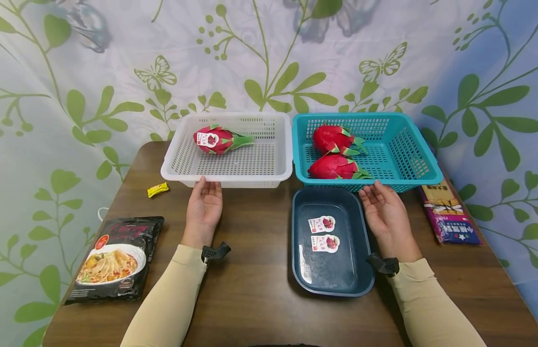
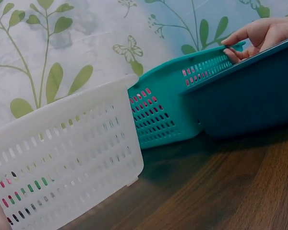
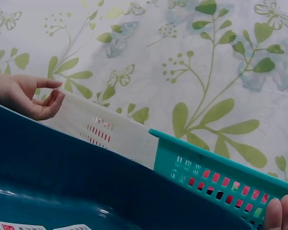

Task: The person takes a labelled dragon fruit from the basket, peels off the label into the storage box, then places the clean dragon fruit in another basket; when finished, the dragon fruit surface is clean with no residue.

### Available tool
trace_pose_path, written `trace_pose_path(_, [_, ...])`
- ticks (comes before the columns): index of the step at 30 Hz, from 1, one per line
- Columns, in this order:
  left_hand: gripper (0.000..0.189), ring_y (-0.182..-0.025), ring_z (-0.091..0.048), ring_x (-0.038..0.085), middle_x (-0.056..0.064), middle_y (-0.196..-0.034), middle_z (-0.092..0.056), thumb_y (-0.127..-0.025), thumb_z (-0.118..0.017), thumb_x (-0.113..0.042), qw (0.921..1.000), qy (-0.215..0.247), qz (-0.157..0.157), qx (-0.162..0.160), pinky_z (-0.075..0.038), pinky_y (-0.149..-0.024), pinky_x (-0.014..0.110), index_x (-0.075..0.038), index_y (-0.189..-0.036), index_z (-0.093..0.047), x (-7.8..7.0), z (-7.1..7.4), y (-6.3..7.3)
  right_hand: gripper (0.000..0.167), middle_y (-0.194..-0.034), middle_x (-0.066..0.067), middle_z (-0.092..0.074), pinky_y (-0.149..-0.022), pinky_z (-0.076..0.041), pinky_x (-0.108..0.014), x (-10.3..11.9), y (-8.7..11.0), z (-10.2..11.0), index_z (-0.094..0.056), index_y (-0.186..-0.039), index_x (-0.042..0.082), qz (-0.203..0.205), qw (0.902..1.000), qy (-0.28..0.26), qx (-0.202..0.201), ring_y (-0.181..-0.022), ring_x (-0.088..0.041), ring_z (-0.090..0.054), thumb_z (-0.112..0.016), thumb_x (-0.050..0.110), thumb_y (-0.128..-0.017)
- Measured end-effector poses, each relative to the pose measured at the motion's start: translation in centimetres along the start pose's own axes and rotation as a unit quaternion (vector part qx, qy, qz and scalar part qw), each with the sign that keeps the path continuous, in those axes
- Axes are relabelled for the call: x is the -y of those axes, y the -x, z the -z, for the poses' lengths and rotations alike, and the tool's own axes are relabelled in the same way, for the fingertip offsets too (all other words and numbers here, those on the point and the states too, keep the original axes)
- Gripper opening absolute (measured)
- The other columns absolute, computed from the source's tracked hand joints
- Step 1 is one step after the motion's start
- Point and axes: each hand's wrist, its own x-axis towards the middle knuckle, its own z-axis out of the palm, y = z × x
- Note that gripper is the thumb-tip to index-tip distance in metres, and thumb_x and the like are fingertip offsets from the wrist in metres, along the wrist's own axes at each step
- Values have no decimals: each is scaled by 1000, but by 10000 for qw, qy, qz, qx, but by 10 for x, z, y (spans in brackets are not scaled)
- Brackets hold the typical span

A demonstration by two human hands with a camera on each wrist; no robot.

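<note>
My left hand [image 1: 205, 207], palm up, is at the front rim of a white plastic basket [image 1: 256, 179]. Its thumb overlaps the rim, with the curled fingers below. One dragon fruit [image 1: 212, 140] with a white label lies in that basket, green leaves to the right. Likewise, my right hand [image 1: 388, 217] holds the front rim of a teal basket [image 1: 408, 164], thumb at the rim, fingers against the outer wall [image 3: 273, 213]. Two red dragon fruits, one behind [image 1: 331, 139] and one in front [image 1: 336, 167], lie at this basket's left side.
Before the teal basket stands a dark blue tray [image 1: 331, 277] containing two dragon fruit stickers [image 1: 323, 241]. A black noodle packet [image 1: 117, 260] and small yellow wrapper [image 1: 158, 189] lie left. A purple packet [image 1: 453, 217] lies right. Patterned cloth [image 1: 269, 58] hangs behind the table.
</note>
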Motion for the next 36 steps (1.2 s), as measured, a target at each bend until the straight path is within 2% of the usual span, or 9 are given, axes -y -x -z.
trace_pose_path(8, [23, -96, -66, 24, 12, -113, -65, -105, -62, -3, 9999, -81, -85, 112, -58, -88, 32, -4, -127, -56, -1, 2, -2, 22, -102, -12, -59, -90, -58, -32, 0, -1, 1, -51, -112, 4, 56, 9998, 194, 37, -97, -23, -61, -70, 2, -101])
trace_pose_path(14, [20, -94, -65, 23, 12, -110, -65, -106, -61, -3, 9993, -224, -172, 250, -59, -86, 32, -3, -125, -56, 0, 4, -4, 15, -98, -11, -63, -86, -59, -32, 9, 2, 4, -58, -107, 4, -77, 9958, 892, 174, -93, -22, -62, -71, 6, -101])
trace_pose_path(17, [18, -94, -66, 23, 13, -110, -65, -106, -59, -2, 9992, -221, -156, 306, -59, -86, 32, -2, -124, -56, 0, 5, -5, 10, -92, -10, -68, -82, -60, -31, 17, 6, 5, -64, -104, 3, -180, 9871, 1519, 479, -88, -21, -67, -72, 7, -101])
trace_pose_path(20, [15, -94, -66, 23, 13, -110, -64, -108, -55, -3, 9991, -207, -124, 355, -59, -86, 32, -2, -123, -56, 0, 5, -5, 6, -88, -11, -72, -79, -61, -31, 27, 13, 5, -68, -100, 2, -82, 9696, 2242, 980, -82, -21, -72, -70, 7, -102])
trace_pose_path(23, [17, -94, -65, 23, 13, -110, -63, -107, -59, -2, 9991, -195, -118, 356, -59, -86, 32, -2, -124, -55, 0, 6, -5, 13, -90, -12, -73, -79, -62, -31, 31, 21, -1, -69, -103, -2, 169, 9417, 3036, 1443, -81, -20, -72, -70, 11, -104])
trace_pose_path(25, [21, -94, -65, 24, 13, -110, -63, -104, -63, -1, 9992, -193, -116, 341, -59, -86, 32, -3, -124, -55, 0, 6, -4, 22, -94, -13, -71, -79, -61, -30, 30, 28, -10, -68, -107, -5, 335, 9127, 3737, 1617, -84, -20, -71, -71, 16, -104])
trace_pose_path(29, [25, -95, -66, 24, 13, -110, -64, -102, -68, -1, 9991, -231, -131, 341, -59, -87, 32, -2, -124, -55, 1, 8, -4, 36, -105, -18, -67, -83, -60, -30, 22, 39, -43, -62, -116, -6, 646, 8203, 5281, 2098, -91, -25, -70, -71, 27, -104])
trace_pose_path(32, [22, -95, -68, 24, 14, -108, -66, -102, -67, -1, 9991, -186, -149, 354, -59, -86, 32, -2, -121, -57, 0, 8, -4, 32, -107, -17, -68, -83, -60, -31, 11, 39, -82, -64, -115, -1, 1012, 7523, 5941, 2661, -91, -30, -71, -71, 28, -104])
trace_pose_path(36, [20, -94, -68, 25, 15, -107, -67, -103, -65, 0, 9991, -121, -124, 390, -60, -85, 32, -1, -121, -57, 0, 8, -5, 26, -102, -12, -71, -79, -60, -35, -9, 26, -140, -67, -113, 4, 1381, 6969, 6164, 3397, -88, -31, -70, -75, 26, -102])
